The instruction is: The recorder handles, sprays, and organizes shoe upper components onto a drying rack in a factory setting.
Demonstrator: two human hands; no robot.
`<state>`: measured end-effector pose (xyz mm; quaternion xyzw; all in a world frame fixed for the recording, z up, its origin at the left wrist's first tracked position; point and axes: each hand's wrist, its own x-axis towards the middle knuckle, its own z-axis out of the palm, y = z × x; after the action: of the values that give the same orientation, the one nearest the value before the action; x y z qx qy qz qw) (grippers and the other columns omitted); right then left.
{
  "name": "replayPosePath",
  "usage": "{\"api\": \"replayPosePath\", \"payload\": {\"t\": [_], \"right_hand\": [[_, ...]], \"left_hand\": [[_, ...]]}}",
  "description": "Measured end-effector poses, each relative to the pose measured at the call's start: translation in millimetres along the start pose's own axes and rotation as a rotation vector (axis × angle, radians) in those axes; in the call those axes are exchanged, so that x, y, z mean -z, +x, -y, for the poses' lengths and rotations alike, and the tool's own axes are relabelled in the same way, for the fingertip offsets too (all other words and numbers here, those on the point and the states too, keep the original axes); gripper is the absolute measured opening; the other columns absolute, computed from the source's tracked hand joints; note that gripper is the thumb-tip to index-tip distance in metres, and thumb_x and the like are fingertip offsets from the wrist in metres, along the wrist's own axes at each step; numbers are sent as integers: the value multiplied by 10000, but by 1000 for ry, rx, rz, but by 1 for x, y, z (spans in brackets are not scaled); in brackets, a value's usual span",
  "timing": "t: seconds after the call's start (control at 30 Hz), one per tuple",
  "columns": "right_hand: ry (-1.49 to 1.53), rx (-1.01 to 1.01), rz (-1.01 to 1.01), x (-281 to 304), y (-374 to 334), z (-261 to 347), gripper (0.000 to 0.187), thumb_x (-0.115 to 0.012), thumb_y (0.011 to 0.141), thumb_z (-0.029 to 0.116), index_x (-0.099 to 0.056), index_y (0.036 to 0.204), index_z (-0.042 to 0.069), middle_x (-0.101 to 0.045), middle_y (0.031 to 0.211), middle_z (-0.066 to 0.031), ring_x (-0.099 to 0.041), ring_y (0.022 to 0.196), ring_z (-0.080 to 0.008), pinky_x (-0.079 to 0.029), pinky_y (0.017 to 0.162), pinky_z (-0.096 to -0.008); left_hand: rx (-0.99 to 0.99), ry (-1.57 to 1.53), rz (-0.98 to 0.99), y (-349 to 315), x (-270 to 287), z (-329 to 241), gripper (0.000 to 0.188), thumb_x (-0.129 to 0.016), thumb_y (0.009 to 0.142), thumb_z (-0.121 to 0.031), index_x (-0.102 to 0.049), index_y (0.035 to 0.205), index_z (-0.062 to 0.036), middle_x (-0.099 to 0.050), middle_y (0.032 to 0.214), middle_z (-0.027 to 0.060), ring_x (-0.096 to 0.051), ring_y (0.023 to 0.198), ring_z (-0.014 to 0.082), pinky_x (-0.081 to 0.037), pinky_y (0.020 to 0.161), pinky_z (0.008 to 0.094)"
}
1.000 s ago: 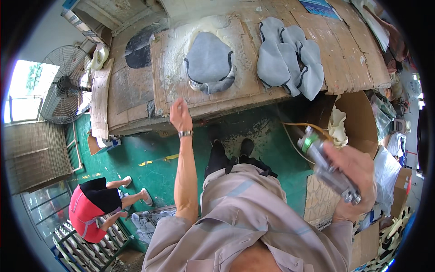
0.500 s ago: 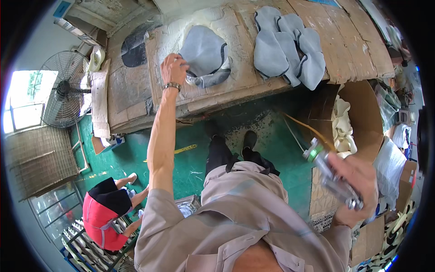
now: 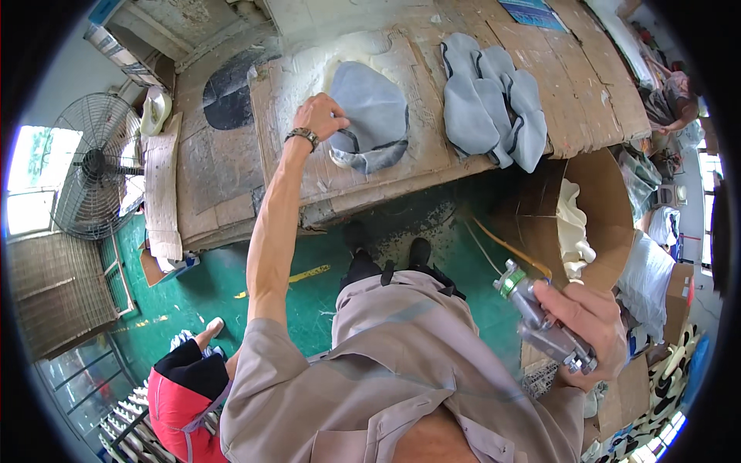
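On the cardboard-covered bench, a grey fabric piece (image 3: 369, 100) with dark edging lies over a whitish-dusted patch. My left hand (image 3: 323, 117) is at its left edge, thumb and fingers pinched on the fabric. Along its near end a dark band runs above a grey, pale-rimmed part; what lies beneath is hidden. Away from the bench, at the lower right, my right hand (image 3: 593, 324) grips a metal spray gun (image 3: 534, 309) with a green ring. Several similar grey pieces (image 3: 472, 108) overlap each other to the right on the bench.
Thin hoses (image 3: 509, 248) hang near the gun. An open cardboard box (image 3: 610, 231) with cream-coloured shaped pieces stands right of the bench. A large fan (image 3: 96, 163) is at left. One person in red (image 3: 181, 409) works at lower left, another person (image 3: 679, 100) at far right.
My left hand has shifted slightly right, staying at the fabric's edge; the fabric's near end looks rearranged. The spray gun in my right hand has moved a little left. The whole view has shifted.
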<state>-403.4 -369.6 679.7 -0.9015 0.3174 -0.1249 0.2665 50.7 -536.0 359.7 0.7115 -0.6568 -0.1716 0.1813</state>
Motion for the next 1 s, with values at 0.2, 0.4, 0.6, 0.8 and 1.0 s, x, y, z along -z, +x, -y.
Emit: {"api": "replayPosePath", "payload": {"t": [0.2, 0.4, 0.6, 0.8, 1.0], "right_hand": [[-14, -297, -361, -45, 35, 56, 469, -659, 672, 240, -789, 1070, 27, -684, 890, -134, -639, 775, -212, -489, 685, -306], [-44, -495, -359, -60, 62, 93, 508, -702, 619, 241, -791, 1081, 48, -696, 940, -140, -659, 841, -246, -504, 777, -304], [-58, -603, -236, -61, 76, 92, 583, -792, 617, 248, -763, 1172, 74, -687, 1051, -139, -633, 1008, -250, -505, 865, -319], [-83, -659, -211, -67, 110, 103, 611, -791, 651, 238, -726, 1233, 62, -690, 1057, -152, -642, 987, -262, -503, 860, -321], [-77, -299, -70, -49, 129, 83, 587, -720, 769, 26, -603, 1342, -27, -641, 880, -158, -649, 747, -290, -504, 663, -340]], "left_hand": [[-69, -4, 54, 2, 23, 8, 213, -792, 704, -314, -802, 834, -146, -702, 1058, 47, -658, 1033, 267, -514, 924, 369], [-150, 6, -196, 36, 106, 52, 143, -768, 725, -263, -798, 838, -181, -693, 1042, 69, -645, 1037, 294, -527, 912, 404], [-166, 280, -795, 34, 193, 137, 136, -791, 742, -198, -786, 871, -153, -643, 976, 46, -596, 1017, 263, -496, 900, 385], [252, 528, -517, 4, 98, 303, 268, -730, 803, -202, -720, 1068, -167, -624, 1094, 81, -585, 1066, 318, -476, 933, 451], [550, -653, -327, 0, -5, 447, 569, -643, 865, -69, -519, 1415, -141, -614, 1353, 121, -588, 1209, 323, -456, 1020, 439]]}}
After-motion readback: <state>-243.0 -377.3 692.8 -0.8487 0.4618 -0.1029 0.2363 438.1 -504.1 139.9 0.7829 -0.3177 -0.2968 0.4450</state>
